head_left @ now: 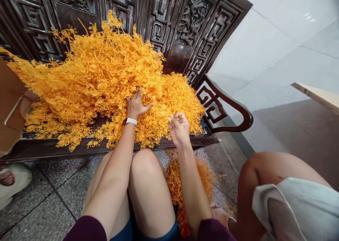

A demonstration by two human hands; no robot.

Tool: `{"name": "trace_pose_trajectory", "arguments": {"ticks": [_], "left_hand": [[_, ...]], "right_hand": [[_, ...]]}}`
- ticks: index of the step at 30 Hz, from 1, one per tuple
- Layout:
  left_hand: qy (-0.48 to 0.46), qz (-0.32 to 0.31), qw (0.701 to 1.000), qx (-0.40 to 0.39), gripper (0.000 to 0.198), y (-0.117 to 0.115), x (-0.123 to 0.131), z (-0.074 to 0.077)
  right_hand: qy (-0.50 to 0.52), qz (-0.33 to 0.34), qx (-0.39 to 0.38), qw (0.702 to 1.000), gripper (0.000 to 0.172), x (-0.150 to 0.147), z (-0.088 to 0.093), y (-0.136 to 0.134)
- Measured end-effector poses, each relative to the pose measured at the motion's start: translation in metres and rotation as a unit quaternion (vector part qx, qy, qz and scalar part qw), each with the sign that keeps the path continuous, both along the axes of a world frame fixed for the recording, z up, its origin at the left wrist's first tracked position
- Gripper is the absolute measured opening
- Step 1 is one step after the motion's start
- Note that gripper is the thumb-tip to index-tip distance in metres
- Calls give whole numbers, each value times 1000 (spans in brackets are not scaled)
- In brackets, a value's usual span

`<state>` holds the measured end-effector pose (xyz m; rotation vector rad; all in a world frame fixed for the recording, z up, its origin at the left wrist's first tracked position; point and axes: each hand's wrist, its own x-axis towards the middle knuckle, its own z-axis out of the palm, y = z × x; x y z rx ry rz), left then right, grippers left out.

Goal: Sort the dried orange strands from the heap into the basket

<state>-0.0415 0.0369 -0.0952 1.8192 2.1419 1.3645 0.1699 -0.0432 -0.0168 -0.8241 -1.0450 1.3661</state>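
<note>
Orange-yellow plastic sprigs (100, 78), thin and tangled, lie heaped over almost the whole seat of a dark carved wooden bench (53, 150). The heap reaches up against the bench's back and spills a little over the front edge. Only a narrow strip of bare seat shows along the front. On the right the heap stops just short of the curved wooden armrest (225, 106), which closes that side.

The left hand (136, 105), a white wristband (131, 121) on its wrist, lies palm down on the middle of the heap. Its fingers are spread and pressed into the sprigs, gripping nothing. The right hand (179, 128) is at the heap's near right edge, knuckles up and fingers curled tight. A bit of orange shows at the thumb, though how much is held cannot be told. Both forearms reach straight forward over the person's bare knees.

A smaller pile of the same orange sprigs (182, 184) lies on the grey speckled floor (53, 198), partly hidden behind the right forearm. Another person's bare knee (262, 170) and pale shorts (299, 205) crowd the right side, near that arm.

On the left, a brown cardboard box (10, 103), cut off by the picture's edge, covers the heap's end. Below it is a foot in a pale slipper (13, 181). A light wooden board (317, 96) juts in at the far right, with open floor beneath it.
</note>
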Motion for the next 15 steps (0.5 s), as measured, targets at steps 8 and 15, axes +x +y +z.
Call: {"name": "trace_pose_trajectory", "arguments": {"ticks": [8,15], "left_hand": [[4,-10,999,-36,102,-6,-7,16],[-9,18,999,-38,98,-11,-19,27]], "right_hand": [[-61,37,-4,997,43,-13,2,-30],[0,-42,-4,999,52,76,14,-20]]}}
